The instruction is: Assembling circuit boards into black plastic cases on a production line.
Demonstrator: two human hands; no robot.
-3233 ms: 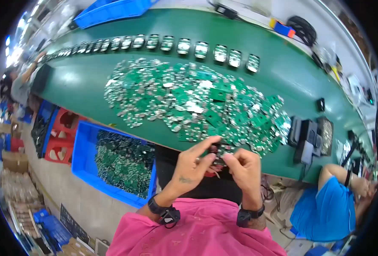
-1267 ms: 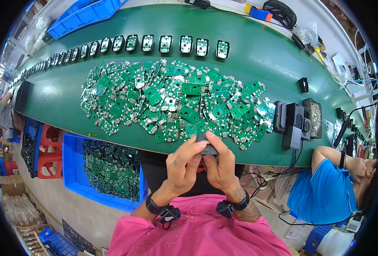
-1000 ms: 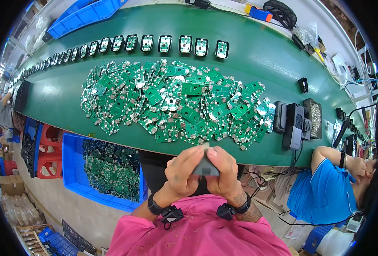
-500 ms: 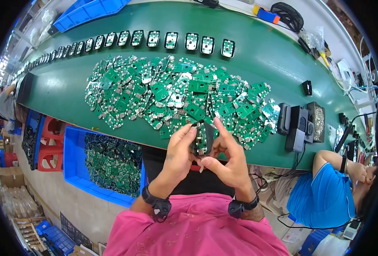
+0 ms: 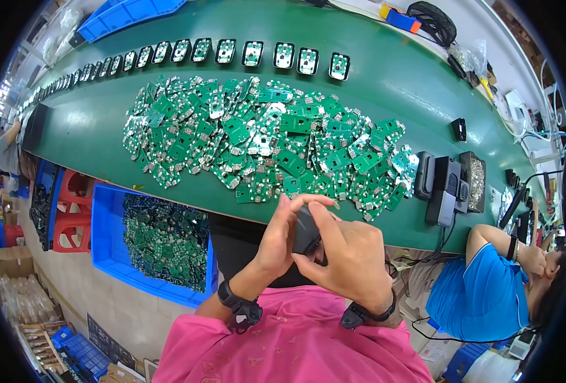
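Okay, I've got the dark casing [image 5: 305, 231] between both hands: right hand [image 5: 357, 255] pinching it thumb-to-finger, left hand [image 5: 274, 241] cupped round its left side. I'd keep pressure even, on the edges; inner face hidden from me. Board heap [image 5: 245, 143] just beyond the grip, filled housings [image 5: 283, 55] past that.

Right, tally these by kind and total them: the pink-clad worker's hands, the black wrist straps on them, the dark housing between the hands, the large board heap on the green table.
Left hand and right hand: 2
Black wrist straps: 2
Dark housing: 1
Large board heap: 1
Total: 6
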